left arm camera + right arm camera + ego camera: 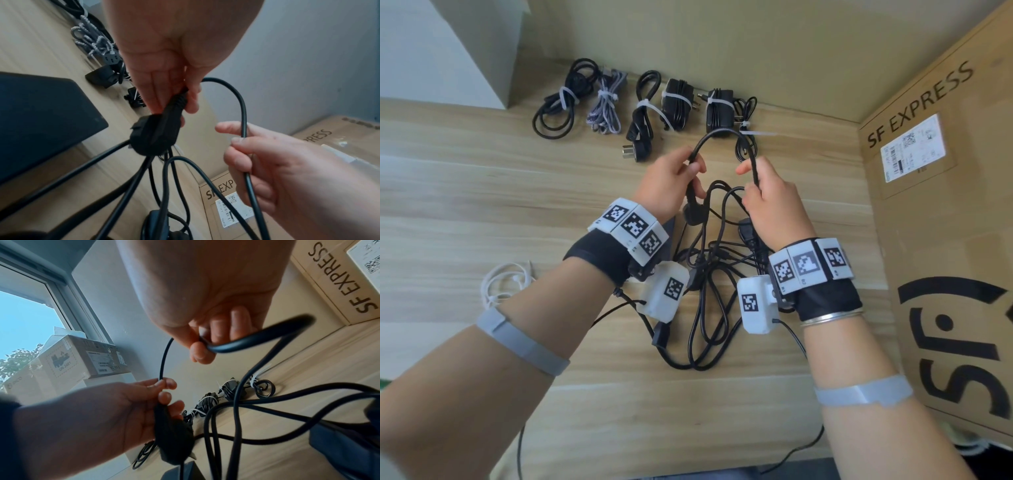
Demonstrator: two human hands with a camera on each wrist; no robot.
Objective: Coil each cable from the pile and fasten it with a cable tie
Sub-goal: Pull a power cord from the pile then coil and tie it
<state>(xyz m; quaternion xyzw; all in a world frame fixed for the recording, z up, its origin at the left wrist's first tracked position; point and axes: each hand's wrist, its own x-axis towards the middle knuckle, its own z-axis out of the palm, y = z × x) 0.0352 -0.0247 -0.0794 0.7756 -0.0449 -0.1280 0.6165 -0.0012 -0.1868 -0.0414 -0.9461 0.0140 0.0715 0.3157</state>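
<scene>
A black power cable (722, 134) arches between both hands above the table. My left hand (671, 185) grips it just behind its black plug (156, 134), which hangs below the fingers. My right hand (767, 202) pinches the cable (246, 344) a short way along, thumb against fingers. The rest of it drops into a tangled pile of black cables (709, 291) on the wooden table (482, 212) under my wrists. Several coiled cables fastened with white ties (640, 102) lie in a row at the back.
A large cardboard box marked SF EXPRESS (945, 222) stands along the right. A white cable (503, 281) lies at the left by my forearm. A dark flat object (41, 116) lies under the pile. A white box (448, 51) sits at the back left.
</scene>
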